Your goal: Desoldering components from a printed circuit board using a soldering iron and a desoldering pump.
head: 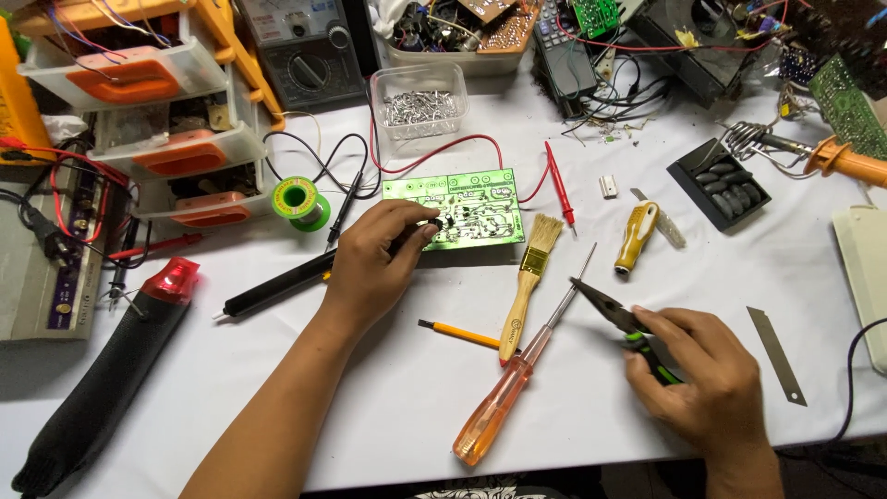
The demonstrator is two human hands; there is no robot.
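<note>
My left hand (374,263) rests on the white table with its fingertips pinching a small dark part at the left edge of a green circuit board (462,208). My right hand (707,374) lies near the front right and grips the green and black handles of long-nose pliers (605,310), whose jaws point up and left. Between my hands lie a wooden paintbrush (528,273), a screwdriver with a clear orange handle (517,370) and a small orange pencil (457,334).
A black heat gun with a red tip (111,370) lies front left. A black desoldering pump (273,291), a green solder spool (297,200), red and black probe leads, a yellow-handled knife (636,236), a soldering iron (845,162), a loose blade (776,356) and part drawers (157,111) surround the board.
</note>
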